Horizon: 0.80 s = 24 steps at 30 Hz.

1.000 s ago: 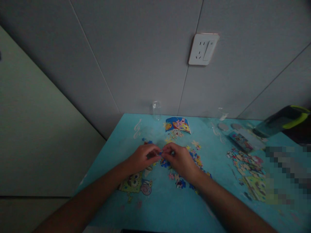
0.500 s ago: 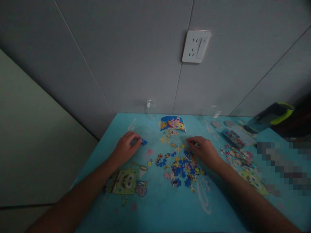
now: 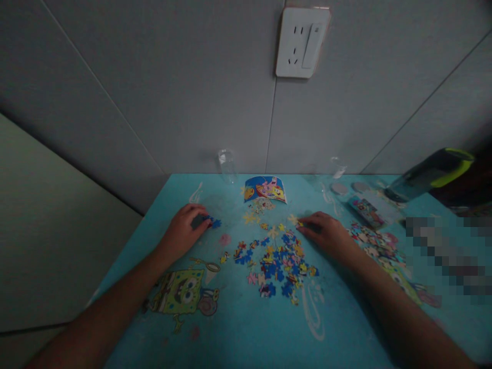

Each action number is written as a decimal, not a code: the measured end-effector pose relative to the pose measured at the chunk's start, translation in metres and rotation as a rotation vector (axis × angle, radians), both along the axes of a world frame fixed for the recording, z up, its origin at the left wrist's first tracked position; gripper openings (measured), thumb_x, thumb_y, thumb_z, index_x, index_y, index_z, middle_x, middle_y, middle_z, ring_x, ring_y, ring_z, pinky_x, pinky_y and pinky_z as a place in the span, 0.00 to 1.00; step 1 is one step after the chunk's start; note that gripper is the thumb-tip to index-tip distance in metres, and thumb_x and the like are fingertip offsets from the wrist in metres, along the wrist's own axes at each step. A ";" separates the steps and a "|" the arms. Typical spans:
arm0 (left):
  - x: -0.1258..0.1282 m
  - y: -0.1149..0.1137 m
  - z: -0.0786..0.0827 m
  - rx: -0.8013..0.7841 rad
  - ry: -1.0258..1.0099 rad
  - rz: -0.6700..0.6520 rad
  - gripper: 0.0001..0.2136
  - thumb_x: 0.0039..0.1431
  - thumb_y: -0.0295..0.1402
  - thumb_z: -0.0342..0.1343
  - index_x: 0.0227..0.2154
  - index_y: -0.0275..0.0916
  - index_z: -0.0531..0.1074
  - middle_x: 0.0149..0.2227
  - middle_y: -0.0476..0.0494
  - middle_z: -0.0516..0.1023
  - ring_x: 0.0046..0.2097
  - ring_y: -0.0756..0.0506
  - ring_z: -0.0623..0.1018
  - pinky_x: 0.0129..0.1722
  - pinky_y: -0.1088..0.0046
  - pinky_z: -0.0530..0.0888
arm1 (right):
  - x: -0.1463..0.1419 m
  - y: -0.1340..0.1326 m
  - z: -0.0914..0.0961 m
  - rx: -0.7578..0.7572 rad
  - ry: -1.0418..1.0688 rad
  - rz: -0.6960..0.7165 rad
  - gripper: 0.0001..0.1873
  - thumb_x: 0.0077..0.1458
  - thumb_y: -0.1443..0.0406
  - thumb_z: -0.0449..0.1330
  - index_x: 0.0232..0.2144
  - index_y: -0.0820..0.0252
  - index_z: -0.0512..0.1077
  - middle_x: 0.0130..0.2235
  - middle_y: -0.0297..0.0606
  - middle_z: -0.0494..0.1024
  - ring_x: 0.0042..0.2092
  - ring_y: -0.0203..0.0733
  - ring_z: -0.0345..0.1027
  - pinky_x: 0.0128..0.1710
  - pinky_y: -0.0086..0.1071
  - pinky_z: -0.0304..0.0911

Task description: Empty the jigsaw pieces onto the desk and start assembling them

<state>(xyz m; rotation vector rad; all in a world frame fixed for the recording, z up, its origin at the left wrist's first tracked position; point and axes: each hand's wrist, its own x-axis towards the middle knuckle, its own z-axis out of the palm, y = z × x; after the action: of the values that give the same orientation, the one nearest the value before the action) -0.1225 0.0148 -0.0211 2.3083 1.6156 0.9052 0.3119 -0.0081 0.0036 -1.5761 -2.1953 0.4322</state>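
At the left of the table, my left hand (image 3: pixel 186 225) is closed in a pinch on a blue puzzle piece (image 3: pixel 216 223); part of the blue lies hidden behind its fingertips. My right hand (image 3: pixel 326 233) is closed too, just right of the main pile, with a small yellow puzzle piece (image 3: pixel 300 224) at its fingertips. Between the hands spreads a pile of loose puzzle pieces (image 3: pixel 282 261), mostly blue, yellow and pink. Behind the pile, a curved picture card (image 3: pixel 265 189) with cartoon figures rests on the table.
A second heap of puzzle pieces (image 3: pixel 374 243) lies right of my right forearm, near a small box (image 3: pixel 367 211). Clear containers (image 3: pixel 227 166) stand by the wall, with round lids (image 3: pixel 340 188) at right. A dark bottle (image 3: pixel 426 174) with a lime-green part leans there.
The view has tilted and shifted, so the table sits further left. My right hand has drawn slightly right, away from the picture card. My left hand keeps its pinch on the blue piece.
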 end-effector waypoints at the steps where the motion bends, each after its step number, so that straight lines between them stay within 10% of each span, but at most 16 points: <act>1: 0.000 0.000 0.001 -0.006 0.003 0.004 0.09 0.65 0.40 0.56 0.40 0.41 0.74 0.49 0.43 0.74 0.52 0.41 0.74 0.57 0.56 0.71 | 0.000 0.000 0.000 -0.001 0.005 -0.001 0.15 0.62 0.55 0.60 0.45 0.54 0.80 0.42 0.43 0.79 0.41 0.47 0.73 0.44 0.39 0.68; 24: 0.007 -0.006 0.007 0.045 0.065 -0.029 0.10 0.67 0.36 0.52 0.47 0.42 0.73 0.49 0.43 0.74 0.53 0.40 0.73 0.58 0.55 0.70 | -0.019 -0.011 -0.003 -0.043 0.229 -0.197 0.15 0.62 0.54 0.58 0.38 0.57 0.77 0.34 0.38 0.81 0.32 0.43 0.72 0.33 0.34 0.65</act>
<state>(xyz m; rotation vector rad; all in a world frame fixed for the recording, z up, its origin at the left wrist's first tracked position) -0.1156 0.0086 -0.0143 2.4087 1.5980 0.8777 0.2924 -0.0187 0.0003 -1.6560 -1.8535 0.5711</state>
